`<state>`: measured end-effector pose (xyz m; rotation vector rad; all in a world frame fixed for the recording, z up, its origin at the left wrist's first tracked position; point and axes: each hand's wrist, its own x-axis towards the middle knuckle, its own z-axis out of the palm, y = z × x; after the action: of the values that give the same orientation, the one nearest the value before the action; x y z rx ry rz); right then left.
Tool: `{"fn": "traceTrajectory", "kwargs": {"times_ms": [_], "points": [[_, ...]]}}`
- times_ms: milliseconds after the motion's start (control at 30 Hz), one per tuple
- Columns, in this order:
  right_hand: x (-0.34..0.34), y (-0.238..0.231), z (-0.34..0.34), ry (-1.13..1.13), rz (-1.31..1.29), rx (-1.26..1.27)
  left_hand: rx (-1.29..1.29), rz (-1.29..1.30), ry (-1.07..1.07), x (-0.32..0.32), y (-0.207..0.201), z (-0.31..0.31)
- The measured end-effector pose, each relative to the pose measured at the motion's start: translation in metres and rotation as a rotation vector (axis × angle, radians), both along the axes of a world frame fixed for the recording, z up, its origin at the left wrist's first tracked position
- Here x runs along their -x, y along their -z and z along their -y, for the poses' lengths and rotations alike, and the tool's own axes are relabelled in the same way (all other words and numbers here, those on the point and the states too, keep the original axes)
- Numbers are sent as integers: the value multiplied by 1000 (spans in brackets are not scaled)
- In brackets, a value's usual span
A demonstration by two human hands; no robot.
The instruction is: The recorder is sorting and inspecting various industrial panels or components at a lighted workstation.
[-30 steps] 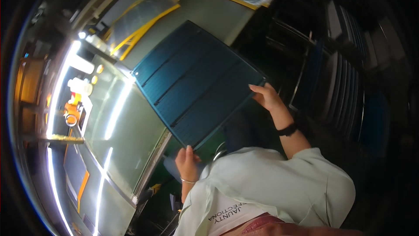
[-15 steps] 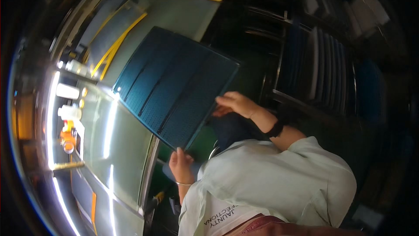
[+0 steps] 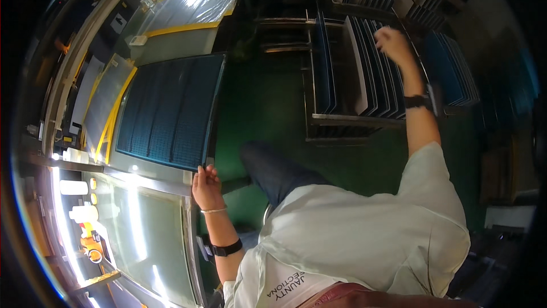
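Placing the blue panel [image 3: 168, 111], at ten o'clock, seems in hand: the left hand [image 3: 208, 190] pinches its near corner. The right hand [image 3: 393, 46], at two, blurs over racked panels [image 3: 356, 68]; its grip I cannot tell. Taking one calls for parting close-packed edges; a yellow-edged sheet [image 3: 105, 97] crowds in at nine.

pass: above green floor [image 3: 256, 108] between dark panel [image 3: 170, 108] and rack [image 3: 356, 120] | in the way: close-set upright boards [image 3: 371, 71]
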<state>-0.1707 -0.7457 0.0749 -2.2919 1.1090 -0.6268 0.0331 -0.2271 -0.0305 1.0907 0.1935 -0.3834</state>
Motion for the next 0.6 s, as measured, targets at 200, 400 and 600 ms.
{"fn": "traceTrajectory", "kwargs": {"times_ms": [200,400,600], "points": [[-36,99,9,40,-631,291,-100,-13,159,33,22,-12],[-50,108,1,235,-656,121,-135,-136,112,70,77,-55],[-31,78,49,218,-404,145,-98,-228,61,87,84,-63]]}}
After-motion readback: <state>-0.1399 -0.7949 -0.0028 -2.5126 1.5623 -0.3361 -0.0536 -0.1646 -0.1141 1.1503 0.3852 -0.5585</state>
